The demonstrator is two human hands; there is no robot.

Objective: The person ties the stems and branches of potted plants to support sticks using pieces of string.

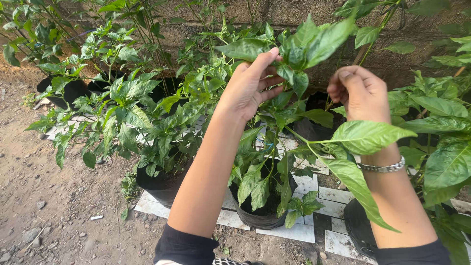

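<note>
A leafy green plant (274,147) grows in a black grow bag (260,216) in front of me. My left hand (250,83) reaches into its top and pinches a leaf cluster (294,64) between thumb and fingers. My right hand (360,93) is raised just to the right of that cluster, fingers curled into a loose fist. Nothing shows inside it. A silver bracelet (385,168) circles my right wrist. A large leaf (368,136) crosses in front of my right forearm.
More potted plants stand left (162,181) and right (360,230) in black bags on white tiles (294,230). Bare dirt with small stones (49,196) lies at the left. A rough concrete wall (314,12) runs behind the plants.
</note>
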